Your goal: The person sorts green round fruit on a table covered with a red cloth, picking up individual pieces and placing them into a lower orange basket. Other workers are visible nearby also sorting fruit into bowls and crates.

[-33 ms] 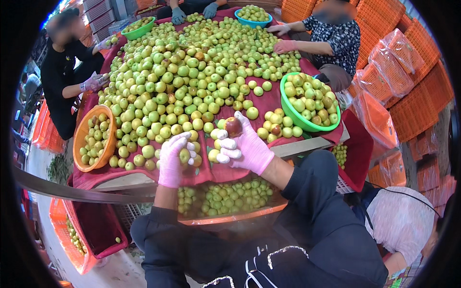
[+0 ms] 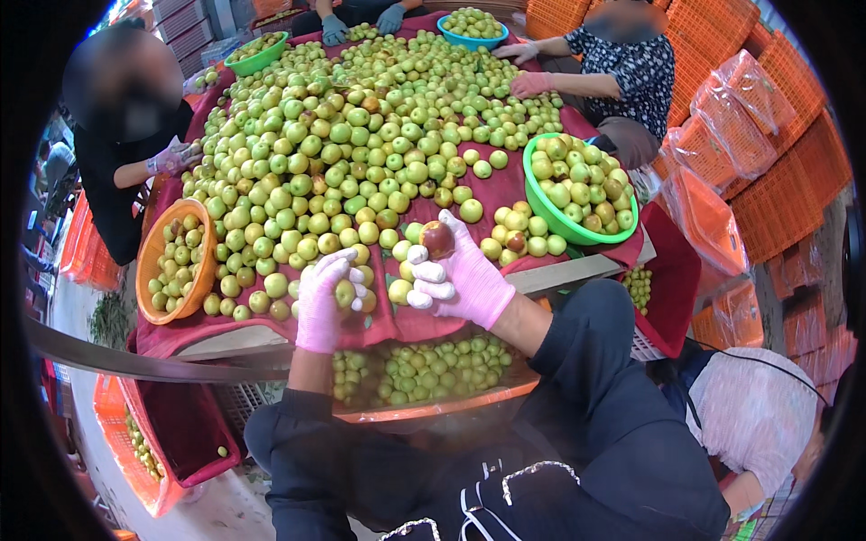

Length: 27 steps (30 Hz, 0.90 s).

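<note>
My right hand (image 2: 462, 278), in a pink and white glove, pinches a brown-red jujube (image 2: 437, 238) between thumb and fingers above the near table edge. By its curled fingertips is a yellow-green jujube (image 2: 400, 291); whether they touch it I cannot tell. To the left, my left hand (image 2: 322, 300), gloved alike, has its fingers curled round a green jujube (image 2: 345, 293). Beyond both hands a large heap of green jujubes (image 2: 316, 171), some with brown patches, covers the dark red cloth (image 2: 361, 332).
An orange basin (image 2: 210, 261) of jujubes stands left, a green basin (image 2: 534, 200) right. Below the table edge is an orange crate (image 2: 442, 410) of jujubes. Co-workers' gloved hands (image 2: 171, 159) touch the heap's left, right and far sides. Stacked orange crates (image 2: 785, 180) line the right.
Both my hands keep the same hold and place. The view shifts very slightly, and the co-worker's upper hand at the left edge moves a little.
</note>
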Tool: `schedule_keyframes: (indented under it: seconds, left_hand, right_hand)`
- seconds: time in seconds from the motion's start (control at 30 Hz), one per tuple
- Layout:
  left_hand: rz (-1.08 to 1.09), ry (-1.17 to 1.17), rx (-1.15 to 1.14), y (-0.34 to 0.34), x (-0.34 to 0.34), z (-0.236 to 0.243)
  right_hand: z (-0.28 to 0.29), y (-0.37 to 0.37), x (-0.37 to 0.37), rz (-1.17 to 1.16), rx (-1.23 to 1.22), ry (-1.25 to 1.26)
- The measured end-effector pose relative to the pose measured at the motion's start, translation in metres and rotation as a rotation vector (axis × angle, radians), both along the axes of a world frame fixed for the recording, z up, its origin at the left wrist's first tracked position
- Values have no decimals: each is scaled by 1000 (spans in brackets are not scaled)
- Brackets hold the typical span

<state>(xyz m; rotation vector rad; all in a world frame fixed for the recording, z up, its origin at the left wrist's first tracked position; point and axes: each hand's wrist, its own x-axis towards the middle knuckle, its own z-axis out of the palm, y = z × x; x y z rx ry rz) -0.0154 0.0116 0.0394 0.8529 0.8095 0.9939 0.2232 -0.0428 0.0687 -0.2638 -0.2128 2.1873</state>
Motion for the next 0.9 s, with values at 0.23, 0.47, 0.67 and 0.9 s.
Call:
schedule_keyframes:
  seconds: [0.23,0.47,0.67,0.9]
  left_hand:
    - [-37,161,-15,-15,11,10]
    - [-29,199,-1,-14,16,7]
    - [-56,176,-4,-13,16,6]
    - [-40,145,-12,-18,14,24]
  right_hand:
    - [-14,-13,21,-109,-229,-180]
    - [-21,-20,48,-377,303,-1024]
    - [14,-22,95,-694,986,-2105]
    - [-37,-44,149,-535,1155,-2586]
